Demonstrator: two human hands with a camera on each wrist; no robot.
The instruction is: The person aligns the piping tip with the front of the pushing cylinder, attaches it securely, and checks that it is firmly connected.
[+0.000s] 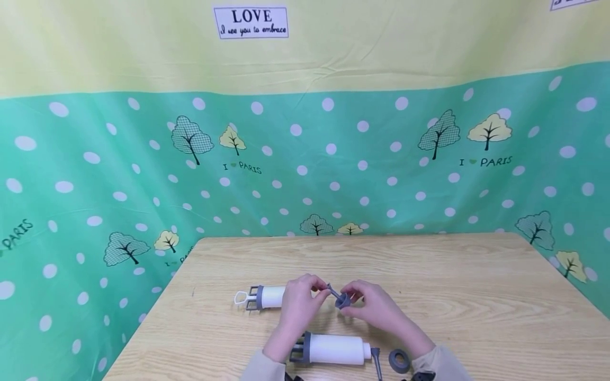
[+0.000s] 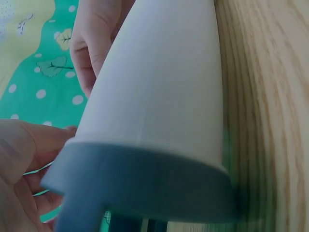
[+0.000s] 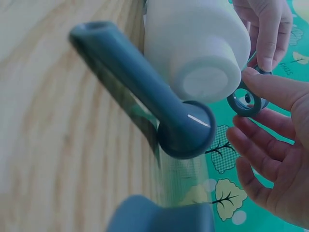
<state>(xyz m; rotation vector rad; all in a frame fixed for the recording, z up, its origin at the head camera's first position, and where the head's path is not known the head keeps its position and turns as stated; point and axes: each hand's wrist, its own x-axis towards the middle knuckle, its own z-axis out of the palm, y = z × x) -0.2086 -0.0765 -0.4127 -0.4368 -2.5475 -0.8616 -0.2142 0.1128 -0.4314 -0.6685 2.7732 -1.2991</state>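
Note:
Over the middle of the table my left hand [image 1: 301, 300] pinches one end of a slim dark grey nozzle [image 1: 334, 292]. The thumb and fingers of my right hand [image 1: 374, 302] hold a dark grey ring-shaped cap [image 1: 342, 301]. The nozzle's other end meets the cap; how far it sits inside is unclear. Just below the hands lies a white cylinder [image 1: 336, 349] with a grey slotted collar [image 2: 145, 181]. A second grey nozzle [image 3: 140, 82] and another grey ring [image 1: 398, 361] lie off its right end.
Behind my left hand lies another white cylinder [image 1: 273, 297] with a grey collar and a white loop handle [image 1: 241, 298]. The wooden table [image 1: 476, 286] backs onto a green and yellow patterned curtain [image 1: 329, 159].

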